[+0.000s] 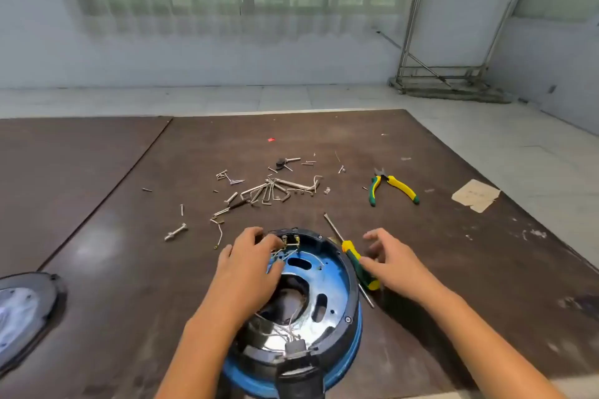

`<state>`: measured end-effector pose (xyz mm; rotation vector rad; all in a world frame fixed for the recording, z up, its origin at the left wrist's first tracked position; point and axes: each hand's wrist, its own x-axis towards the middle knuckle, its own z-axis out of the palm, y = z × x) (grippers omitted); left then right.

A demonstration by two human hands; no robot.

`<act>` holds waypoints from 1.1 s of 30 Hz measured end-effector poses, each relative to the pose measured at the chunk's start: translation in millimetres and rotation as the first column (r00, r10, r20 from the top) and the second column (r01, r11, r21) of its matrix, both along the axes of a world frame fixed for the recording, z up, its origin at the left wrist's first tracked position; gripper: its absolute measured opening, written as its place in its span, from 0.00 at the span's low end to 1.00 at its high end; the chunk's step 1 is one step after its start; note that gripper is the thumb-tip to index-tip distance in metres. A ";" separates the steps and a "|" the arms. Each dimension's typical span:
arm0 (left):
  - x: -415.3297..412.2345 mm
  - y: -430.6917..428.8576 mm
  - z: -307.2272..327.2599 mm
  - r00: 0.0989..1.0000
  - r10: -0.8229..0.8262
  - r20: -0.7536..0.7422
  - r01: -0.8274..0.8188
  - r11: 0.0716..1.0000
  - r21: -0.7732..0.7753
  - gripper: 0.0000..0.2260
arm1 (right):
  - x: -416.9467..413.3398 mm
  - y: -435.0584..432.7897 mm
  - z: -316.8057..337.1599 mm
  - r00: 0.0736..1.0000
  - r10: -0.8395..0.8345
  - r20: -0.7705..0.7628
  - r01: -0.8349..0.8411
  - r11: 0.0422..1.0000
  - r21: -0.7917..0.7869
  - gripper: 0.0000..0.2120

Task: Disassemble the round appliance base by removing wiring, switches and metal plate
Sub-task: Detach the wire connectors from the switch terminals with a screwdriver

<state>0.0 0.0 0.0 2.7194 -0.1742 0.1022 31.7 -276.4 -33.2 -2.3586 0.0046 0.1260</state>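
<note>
The round appliance base [340,285] lies open side up on the brown board, blue inside with a black rim. Thin wires [282,254] run from small switch terminals [290,240] at its far rim. A second bundle of wires [291,330] lies over the shiny metal plate [269,338] at the near side. My left hand [249,266] rests over the far left of the base, its curled fingers on the wires by the terminals. My right hand [392,264] hovers just right of the base, fingers spread, at the green and yellow screwdriver [356,264] that lies against the rim.
Loose screws, hex keys and metal clips [269,189] are scattered on the board beyond the base. Yellow and green pliers [390,188] lie at the far right. A dark oval cover [26,308] sits at the left edge. A cardboard scrap [475,195] lies near the board's right edge.
</note>
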 end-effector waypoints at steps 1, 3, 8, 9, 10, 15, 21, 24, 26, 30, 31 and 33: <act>6.5 -3.4 -5.7 1.000 -0.014 0.014 0.013 0.999 0.035 0.17 | 9.6 3.5 -4.9 1.000 0.006 -0.020 -0.006 0.999 -0.034 0.21; 16.8 -5.8 -12.7 0.998 -0.009 0.069 0.005 0.998 0.061 0.21 | 22.9 6.4 -7.7 0.999 -0.016 -0.036 0.012 0.995 -0.098 0.23; 30.0 -1.9 -25.3 0.996 -0.049 0.077 0.041 0.994 0.103 0.20 | 41.3 3.3 -23.9 0.997 -0.025 -0.072 0.020 0.998 -0.064 0.21; 31.4 -1.3 -26.1 0.995 -0.056 0.084 0.047 0.993 0.104 0.20 | 44.0 3.6 -25.6 0.997 -0.033 -0.070 0.030 0.998 -0.047 0.19; 32.2 -0.8 -25.3 0.994 -0.065 0.085 0.055 0.993 0.108 0.20 | 46.7 4.1 -25.7 0.997 -0.038 -0.061 0.036 0.999 -0.028 0.18; 33.5 0.2 -25.0 0.991 -0.110 0.071 0.099 0.984 0.148 0.16 | 54.8 6.1 -24.4 1.000 0.009 0.006 -0.009 1.000 -0.009 0.19; 38.7 0.5 -27.7 0.991 -0.131 0.036 0.119 0.963 0.242 0.19 | 52.1 -2.3 -19.7 0.998 -0.040 -0.039 0.055 0.862 0.504 0.25; 38.7 0.5 -27.9 0.990 -0.136 0.032 0.124 0.960 0.249 0.18 | 44.2 -9.8 -13.4 0.997 0.031 -0.069 0.038 0.586 0.810 0.30; 39.2 0.5 -27.3 0.990 -0.138 0.028 0.127 0.961 0.246 0.17 | 38.4 -16.7 -8.3 0.992 0.123 -0.022 -0.033 0.425 0.905 0.29; 39.0 0.5 -23.5 0.989 -0.150 0.004 0.146 0.963 0.225 0.17 | 22.3 -20.6 -2.8 0.973 0.200 0.112 -0.170 0.299 0.939 0.31; 37.9 0.2 -22.6 0.987 -0.160 -0.003 0.156 0.963 0.218 0.16 | 19.3 -18.8 -2.0 0.973 0.187 0.135 -0.188 0.300 0.935 0.31; 33.7 -1.9 -21.3 0.982 -0.191 -0.013 0.189 0.961 0.202 0.16 | 15.2 -11.9 0.7 0.975 0.156 0.157 -0.198 0.300 0.933 0.32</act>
